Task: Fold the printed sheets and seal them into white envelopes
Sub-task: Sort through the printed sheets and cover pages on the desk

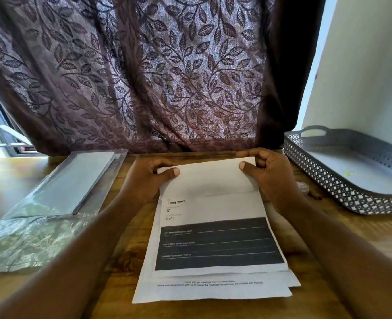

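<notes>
Both hands work at the far edge of the stack (213,293) of printed sheets on the wooden table (316,238). The left hand (149,178) pinches the far-left corner of the top sheet (213,203), thumb on top and fingers curled beneath. The right hand (268,176) pinches the far-right corner the same way. Between them the far part of that sheet is turned over toward the person, blank side up, and its edge lies across the printed face just beyond the words "Living Room". We read the two-corner hold as a way to keep the flap square to the sheet's sides before a crease is pressed (the bend looks soft, not flattened). The rest of the sheet lies flat on the stack, which we take to serve as a backing to fold against.

Left of the stack lies a clear plastic pack of white envelopes (75,183), with loose wrap (29,240) crumpled at its near end, presumably kept within reach. Right of the stack sits a grey lattice tray (351,194), likely meant for finished letters.

We count two hands and one sheet being folded. At least two more sheets lie beneath it, judging by the edges showing at the stack's near end. There is one envelope pack (how many it holds we cannot tell) and one tray.
</notes>
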Demonstrator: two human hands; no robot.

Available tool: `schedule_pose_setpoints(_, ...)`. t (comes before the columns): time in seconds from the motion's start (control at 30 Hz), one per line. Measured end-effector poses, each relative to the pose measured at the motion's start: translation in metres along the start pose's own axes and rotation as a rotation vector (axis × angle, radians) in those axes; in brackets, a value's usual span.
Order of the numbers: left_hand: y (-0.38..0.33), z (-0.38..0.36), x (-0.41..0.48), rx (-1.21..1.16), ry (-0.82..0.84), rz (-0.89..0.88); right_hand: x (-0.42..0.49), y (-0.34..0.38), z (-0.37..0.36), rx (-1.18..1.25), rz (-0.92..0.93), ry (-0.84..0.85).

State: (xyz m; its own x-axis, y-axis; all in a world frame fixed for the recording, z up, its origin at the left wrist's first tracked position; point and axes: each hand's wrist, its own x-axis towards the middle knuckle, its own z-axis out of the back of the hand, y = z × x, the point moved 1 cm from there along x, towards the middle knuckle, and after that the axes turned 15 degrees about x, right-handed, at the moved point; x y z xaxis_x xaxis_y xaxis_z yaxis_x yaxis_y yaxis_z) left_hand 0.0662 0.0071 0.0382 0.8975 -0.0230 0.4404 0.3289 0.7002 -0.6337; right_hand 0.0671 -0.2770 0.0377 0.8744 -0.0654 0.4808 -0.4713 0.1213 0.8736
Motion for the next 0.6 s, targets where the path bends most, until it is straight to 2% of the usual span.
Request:
schedule_pose_setpoints(0.07, -0.007, 0.003, -0.002, 0.15, -0.077, -0.095, -0.004, 0.002, -0.003, -0.294, 0.171, -0.068)
schedule_pose_setpoints(0.13, -0.019, 0.003, -0.007, 0.222, -0.153, -0.19, -0.009, 0.003, -0.011, -0.543, 0.336, 0.004)
schedule_pose_setpoints(0.17, -0.025, 0.003, -0.01, 0.242, -0.189, -0.247, -0.013, 0.007, -0.016, -0.586, 0.377, 0.05)
schedule_pose_setpoints(0.27, -0.036, -0.004, -0.016, 0.28, -0.219, -0.441, -0.024, 0.024, -0.035, -0.483, 0.409, 0.082)
schedule_pose_setpoints(0.4, -0.041, -0.004, -0.018, 0.272, -0.187, -0.57, -0.03, 0.032, -0.047, -0.47, 0.537, 0.111)
schedule_pose_setpoints(0.47, -0.04, -0.004, -0.019, 0.272, -0.196, -0.586, -0.028, 0.03, -0.045, -0.481, 0.52, 0.155)
schedule_pose_setpoints(0.6, -0.031, -0.003, -0.015, 0.23, -0.199, -0.501, -0.02, 0.025, -0.036, -0.448, 0.402, 0.226)
